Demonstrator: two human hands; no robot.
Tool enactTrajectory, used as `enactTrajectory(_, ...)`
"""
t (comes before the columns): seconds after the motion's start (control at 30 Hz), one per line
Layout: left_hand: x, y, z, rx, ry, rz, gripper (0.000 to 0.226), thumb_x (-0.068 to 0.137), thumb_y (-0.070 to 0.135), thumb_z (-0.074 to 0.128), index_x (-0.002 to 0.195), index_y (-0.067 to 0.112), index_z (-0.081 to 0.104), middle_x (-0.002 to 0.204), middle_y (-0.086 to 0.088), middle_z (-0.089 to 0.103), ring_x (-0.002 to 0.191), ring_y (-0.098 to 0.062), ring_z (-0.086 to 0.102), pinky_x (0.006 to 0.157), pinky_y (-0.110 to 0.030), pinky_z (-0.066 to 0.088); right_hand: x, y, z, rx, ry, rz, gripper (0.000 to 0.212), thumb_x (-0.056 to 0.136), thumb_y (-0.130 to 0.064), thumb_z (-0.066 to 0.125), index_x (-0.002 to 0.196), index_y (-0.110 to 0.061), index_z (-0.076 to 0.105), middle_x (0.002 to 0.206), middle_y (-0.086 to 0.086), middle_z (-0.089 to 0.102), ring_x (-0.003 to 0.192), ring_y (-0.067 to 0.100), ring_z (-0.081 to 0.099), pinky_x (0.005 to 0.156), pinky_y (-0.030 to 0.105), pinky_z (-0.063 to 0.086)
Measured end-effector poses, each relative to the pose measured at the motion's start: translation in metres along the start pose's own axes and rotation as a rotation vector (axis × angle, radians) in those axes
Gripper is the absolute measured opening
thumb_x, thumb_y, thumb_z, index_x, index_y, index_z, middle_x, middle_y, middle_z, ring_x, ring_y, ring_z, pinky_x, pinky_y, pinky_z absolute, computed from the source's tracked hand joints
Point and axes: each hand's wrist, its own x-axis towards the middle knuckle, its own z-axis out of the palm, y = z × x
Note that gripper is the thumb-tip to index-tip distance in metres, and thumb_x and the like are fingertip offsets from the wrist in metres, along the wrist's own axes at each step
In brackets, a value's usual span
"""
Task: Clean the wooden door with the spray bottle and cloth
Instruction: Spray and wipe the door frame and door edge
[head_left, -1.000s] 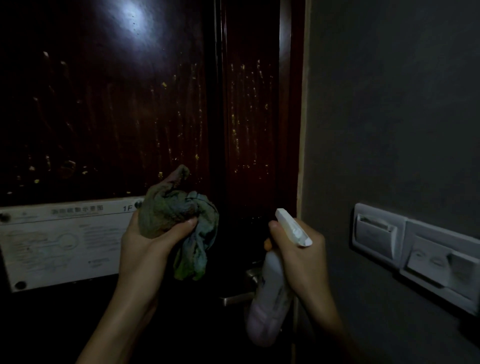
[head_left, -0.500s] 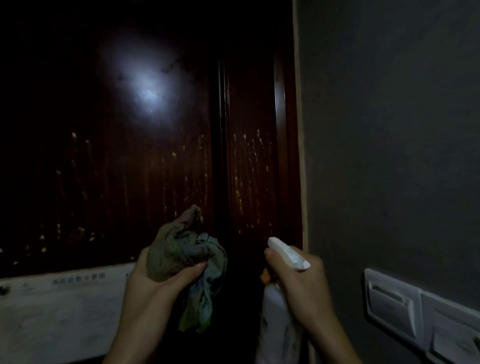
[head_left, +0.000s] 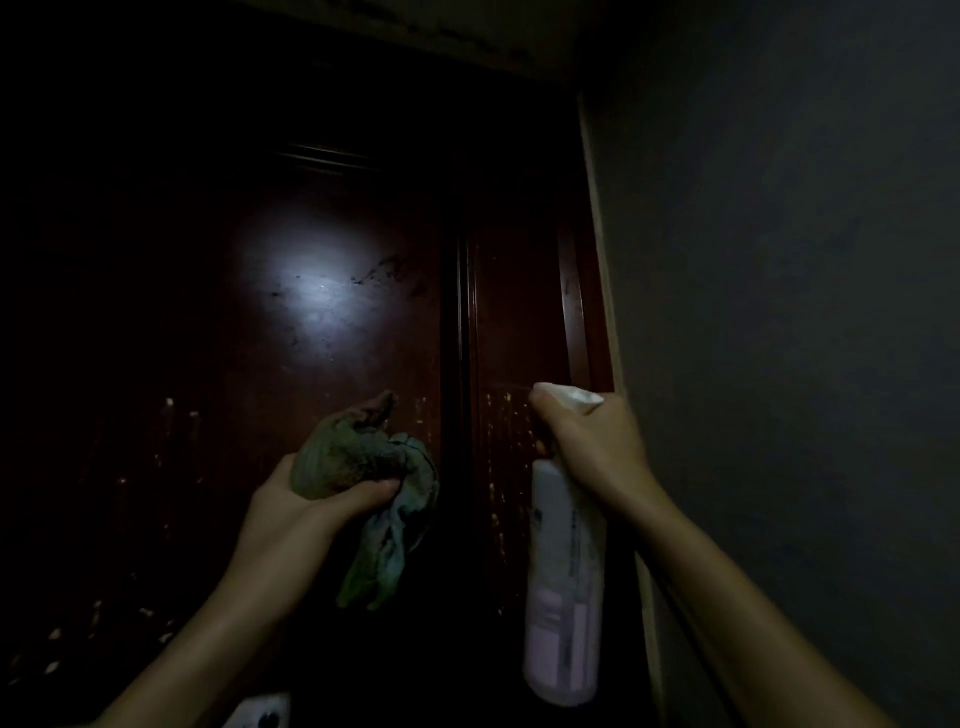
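Observation:
A dark reddish wooden door (head_left: 337, 322) fills the left and middle of the head view, with a bright light spot on its panel, dark smudges near that spot and pale drip streaks lower down. My left hand (head_left: 296, 514) grips a crumpled green-blue cloth (head_left: 374, 488) close in front of the door. My right hand (head_left: 592, 441) holds a white spray bottle (head_left: 563, 582) by its trigger head, nozzle pointing left at the door's right strip. A faint mist line leaves the nozzle.
A grey wall (head_left: 779, 312) runs down the right side, meeting the pale door frame edge (head_left: 602, 270). A corner of a white notice plate (head_left: 260, 712) shows at the bottom. The scene is very dim.
The view has tilted upward, so the door's top and ceiling now show and the wall switches have left the frame. Both hands rose with it, and the bottle nozzle now points at the door.

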Motion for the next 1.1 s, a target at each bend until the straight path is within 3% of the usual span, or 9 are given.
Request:
enactTrajectory(0.07, 0.002, -0.003, -0.006, -0.005, 0.0, -0.016, 0.049, 0.071, 0.015, 0.087, 0.116, 0.02, 0.068, 0.102, -0.003, 0.079, 0.093, -0.025, 0.076, 0.085, -0.041, 0.057, 0.002, 0.001, 0.0, 0.009, 0.008, -0.016, 0.033, 0.093, -0.026, 0.059, 0.065, -0.009, 0.057, 0.057, 0.01, 0.049, 0.057, 0.017, 0.048, 0.058, 0.035, 0.04)
enactTrajectory(0.13, 0.002, -0.007, -0.01, -0.006, -0.001, -0.034, 0.053, 0.067, 0.019, 0.088, 0.116, 0.021, 0.068, 0.103, -0.003, 0.079, 0.093, -0.026, 0.076, 0.088, -0.043, 0.058, 0.002, 0.0, -0.002, 0.048, 0.004, -0.015, 0.037, 0.093, -0.025, 0.061, 0.08, 0.01, 0.059, 0.067, 0.027, 0.05, 0.065, 0.021, 0.049, 0.063, 0.037, 0.04)
enactTrajectory(0.2, 0.001, -0.01, -0.013, -0.001, 0.003, -0.048, 0.055, 0.065, 0.02, 0.089, 0.116, 0.019, 0.068, 0.102, -0.004, 0.079, 0.092, -0.025, 0.076, 0.088, -0.043, 0.058, 0.002, 0.0, -0.004, 0.052, -0.018, 0.002, 0.042, 0.092, -0.025, 0.062, 0.089, 0.016, 0.057, 0.071, 0.027, 0.055, 0.068, 0.022, 0.052, 0.065, 0.037, 0.042)
enactTrajectory(0.33, -0.002, -0.012, -0.014, 0.005, -0.004, -0.056, 0.051, 0.069, 0.017, 0.087, 0.116, 0.017, 0.068, 0.102, -0.004, 0.079, 0.091, -0.024, 0.076, 0.08, -0.036, 0.057, 0.003, 0.002, -0.008, 0.021, -0.05, 0.085, 0.031, 0.092, -0.025, 0.063, 0.09, 0.005, 0.071, 0.074, 0.017, 0.071, 0.067, 0.021, 0.065, 0.066, 0.035, 0.052)
enactTrajectory(0.53, -0.004, -0.014, -0.013, 0.022, -0.035, -0.076, 0.054, 0.066, 0.021, 0.089, 0.116, 0.019, 0.068, 0.104, -0.004, 0.079, 0.093, -0.026, 0.076, 0.09, -0.045, 0.057, 0.001, 0.0, -0.016, 0.01, -0.036, 0.013, 0.039, 0.094, -0.025, 0.059, 0.089, 0.014, 0.059, 0.075, 0.021, 0.063, 0.071, 0.025, 0.057, 0.069, 0.04, 0.046)
enactTrajectory(0.7, -0.008, -0.005, 0.0, 0.001, -0.061, -0.038, 0.046, 0.072, 0.011, 0.085, 0.114, 0.017, 0.066, 0.102, -0.005, 0.078, 0.092, -0.024, 0.075, 0.074, -0.032, 0.053, -0.001, 0.003, -0.026, 0.026, -0.033, 0.066, 0.036, 0.096, -0.024, 0.06, 0.093, 0.011, 0.066, 0.078, 0.02, 0.07, 0.071, 0.023, 0.063, 0.068, 0.036, 0.049)
enactTrajectory(0.8, -0.008, -0.002, 0.009, -0.007, -0.071, -0.014, 0.048, 0.071, 0.008, 0.086, 0.114, 0.015, 0.067, 0.102, -0.007, 0.078, 0.092, -0.024, 0.075, 0.074, -0.031, 0.052, 0.0, 0.004, -0.03, 0.022, -0.003, 0.033, 0.038, 0.094, -0.023, 0.061, 0.094, 0.015, 0.062, 0.084, 0.028, 0.068, 0.072, 0.023, 0.061, 0.066, 0.035, 0.048)
enactTrajectory(0.87, -0.009, 0.001, 0.013, -0.027, -0.091, -0.021, 0.048, 0.072, 0.01, 0.085, 0.115, 0.016, 0.066, 0.103, -0.006, 0.078, 0.092, -0.024, 0.075, 0.072, -0.031, 0.053, 0.001, 0.002, -0.035, 0.027, -0.006, 0.029, 0.034, 0.095, -0.023, 0.061, 0.085, 0.01, 0.065, 0.076, 0.02, 0.068, 0.069, 0.019, 0.062, 0.064, 0.032, 0.049)
enactTrajectory(1.1, -0.008, 0.007, 0.024, -0.078, -0.108, -0.015, 0.043, 0.073, 0.01, 0.084, 0.113, 0.013, 0.071, 0.099, -0.009, 0.08, 0.093, -0.029, 0.076, 0.09, -0.043, 0.058, 0.008, -0.001, -0.04, -0.04, -0.035, 0.057, 0.03, 0.094, -0.019, 0.06, 0.065, -0.012, 0.061, 0.058, 0.001, 0.059, 0.052, 0.007, 0.054, 0.05, 0.021, 0.043)
